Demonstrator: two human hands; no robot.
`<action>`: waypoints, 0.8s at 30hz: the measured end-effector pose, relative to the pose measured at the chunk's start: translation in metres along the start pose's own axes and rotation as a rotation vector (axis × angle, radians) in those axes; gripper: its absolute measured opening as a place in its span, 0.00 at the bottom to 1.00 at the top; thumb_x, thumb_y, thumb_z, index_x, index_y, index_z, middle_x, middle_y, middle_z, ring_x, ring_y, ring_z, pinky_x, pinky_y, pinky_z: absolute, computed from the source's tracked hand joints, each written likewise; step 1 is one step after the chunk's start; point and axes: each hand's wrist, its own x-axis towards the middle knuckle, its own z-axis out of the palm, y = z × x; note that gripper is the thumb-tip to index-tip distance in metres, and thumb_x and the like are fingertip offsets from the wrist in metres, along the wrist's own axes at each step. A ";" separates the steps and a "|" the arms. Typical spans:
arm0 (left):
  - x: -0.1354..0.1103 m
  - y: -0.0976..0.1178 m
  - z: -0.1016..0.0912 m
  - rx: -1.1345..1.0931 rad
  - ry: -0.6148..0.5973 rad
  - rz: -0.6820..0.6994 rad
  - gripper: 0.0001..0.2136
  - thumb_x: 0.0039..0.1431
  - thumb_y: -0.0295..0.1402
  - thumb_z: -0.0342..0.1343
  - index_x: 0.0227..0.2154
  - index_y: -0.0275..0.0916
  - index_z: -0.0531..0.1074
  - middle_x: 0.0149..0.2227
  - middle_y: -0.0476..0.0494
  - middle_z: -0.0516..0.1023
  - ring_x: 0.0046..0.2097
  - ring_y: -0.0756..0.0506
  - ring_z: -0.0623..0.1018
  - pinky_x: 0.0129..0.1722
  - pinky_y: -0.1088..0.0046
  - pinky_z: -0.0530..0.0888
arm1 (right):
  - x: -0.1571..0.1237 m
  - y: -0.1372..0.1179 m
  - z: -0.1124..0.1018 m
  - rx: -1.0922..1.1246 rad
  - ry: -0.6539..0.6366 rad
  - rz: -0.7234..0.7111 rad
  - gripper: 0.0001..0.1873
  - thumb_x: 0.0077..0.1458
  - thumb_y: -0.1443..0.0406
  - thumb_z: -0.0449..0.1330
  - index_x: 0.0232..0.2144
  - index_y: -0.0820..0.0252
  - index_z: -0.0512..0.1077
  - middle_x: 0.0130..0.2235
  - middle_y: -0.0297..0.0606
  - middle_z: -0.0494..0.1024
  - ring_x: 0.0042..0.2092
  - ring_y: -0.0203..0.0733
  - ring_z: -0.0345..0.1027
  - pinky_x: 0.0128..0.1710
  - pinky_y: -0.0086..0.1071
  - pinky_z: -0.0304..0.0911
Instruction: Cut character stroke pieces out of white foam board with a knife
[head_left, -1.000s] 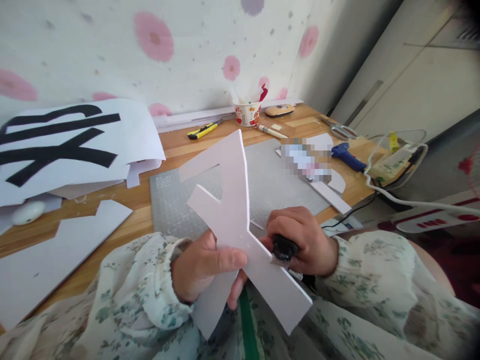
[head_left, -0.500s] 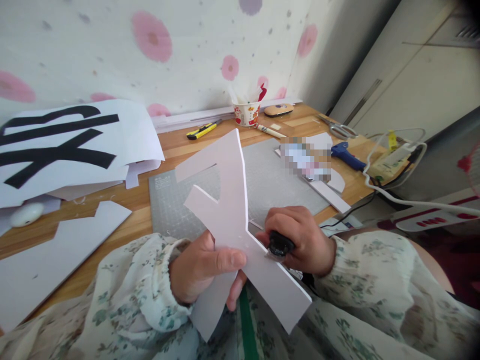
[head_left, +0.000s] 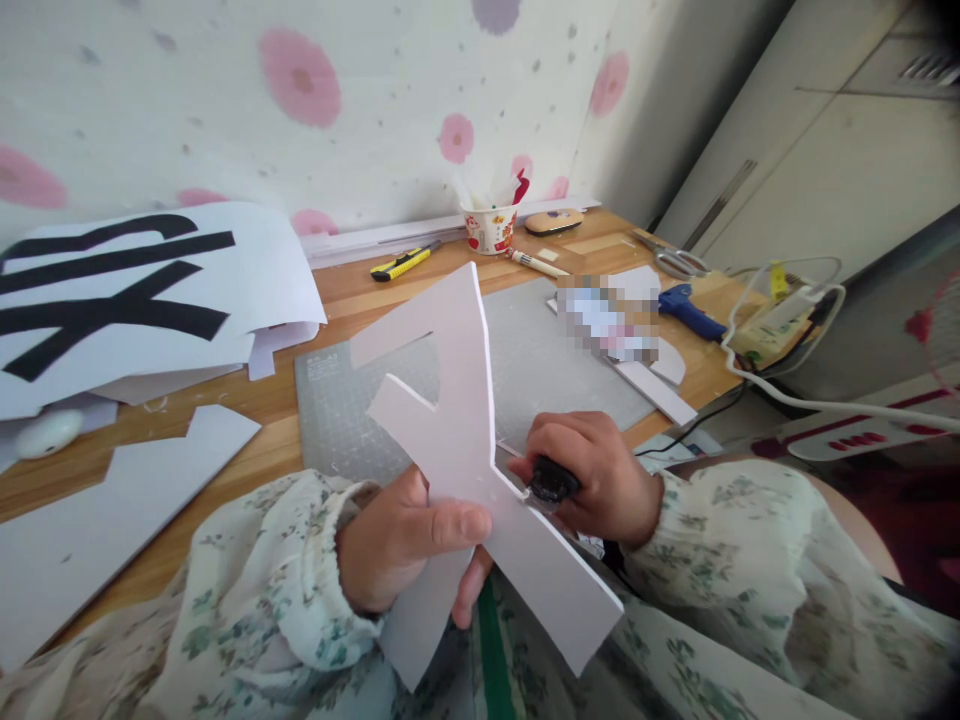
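Note:
My left hand (head_left: 405, 535) is closed around a white foam board cutout (head_left: 457, 430) shaped like crossing strokes, thumb on its face near the crossing and fingers behind. The cutout is held tilted above my lap, its top over the grey cutting mat (head_left: 555, 360). In my right hand (head_left: 600, 475) a black utility knife (head_left: 553, 480) is gripped, its end against the cutout's right edge just below the inner corner. A thin white strip of edge stands out at that spot. Most of the knife is hidden by my fingers.
Foam board offcuts (head_left: 142, 490) and a paper sheet with black strokes (head_left: 112, 290) lie left. Behind the mat are a yellow cutter (head_left: 405, 262) and a paper cup (head_left: 487, 228). A blue glue gun (head_left: 691, 310), scissors (head_left: 679, 260) and a white cable (head_left: 780, 385) are right.
My right hand and the knife have shifted slightly up and left along the cutout's edge, where a thin strip now stands out. The left hand keeps the same hold.

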 end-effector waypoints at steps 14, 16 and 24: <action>-0.002 0.002 0.011 0.036 0.022 0.026 0.15 0.55 0.44 0.58 0.29 0.35 0.73 0.15 0.52 0.71 0.15 0.53 0.68 0.15 0.81 0.61 | 0.001 0.004 -0.003 0.009 0.028 0.134 0.09 0.58 0.64 0.57 0.25 0.58 0.65 0.23 0.31 0.69 0.24 0.33 0.60 0.25 0.27 0.54; 0.002 0.005 0.010 0.167 0.140 -0.016 0.16 0.54 0.45 0.57 0.24 0.35 0.71 0.15 0.50 0.71 0.16 0.52 0.68 0.17 0.80 0.62 | 0.004 0.003 -0.009 0.053 0.012 0.207 0.09 0.58 0.65 0.58 0.26 0.59 0.67 0.24 0.31 0.70 0.26 0.33 0.62 0.27 0.26 0.56; 0.009 0.010 0.010 0.769 0.596 -0.215 0.09 0.47 0.33 0.51 0.15 0.40 0.66 0.18 0.48 0.72 0.24 0.47 0.73 0.26 0.73 0.66 | 0.010 0.002 -0.018 0.152 0.023 0.439 0.06 0.56 0.64 0.59 0.33 0.61 0.73 0.30 0.36 0.77 0.32 0.37 0.69 0.33 0.28 0.64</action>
